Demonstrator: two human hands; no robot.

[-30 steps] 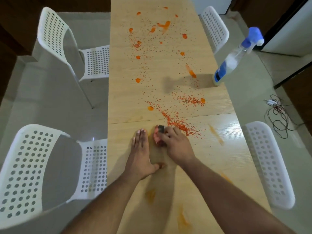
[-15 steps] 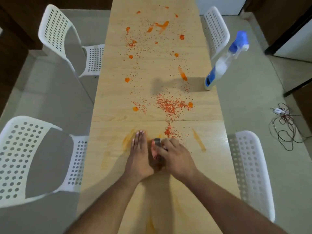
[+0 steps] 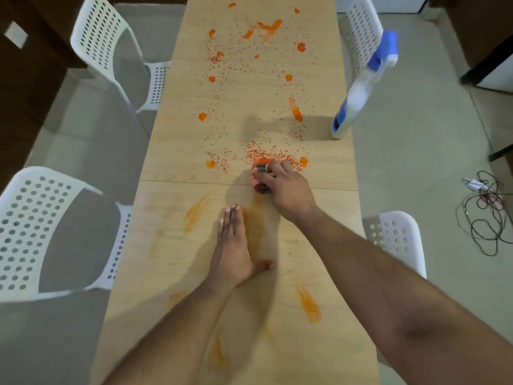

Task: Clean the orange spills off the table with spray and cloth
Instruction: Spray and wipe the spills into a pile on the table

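Observation:
A long light wooden table (image 3: 172,151) carries orange blobs, smears and a dense patch of orange crumbs (image 3: 263,155) near its middle. My right hand (image 3: 286,190) is shut on a small bunched cloth (image 3: 259,184), stained orange-pink, and presses it at the near edge of that crumb patch. My left hand (image 3: 231,245) lies flat on the table, fingers together, nearer to me and a little left of the cloth. A spray bottle (image 3: 358,90) with a blue trigger head stands upright at the table's right edge, beyond my right hand.
Four white perforated chairs surround the table: two on the left (image 3: 36,229) (image 3: 105,43) and two on the right (image 3: 394,237) (image 3: 361,31). A tangle of cables (image 3: 488,209) lies on the floor at right. Faint orange streaks (image 3: 308,304) mark the near table half.
My right hand has pushed the cloth forward, away from my left hand and up to the crumb patch. My left hand stays flat on the table.

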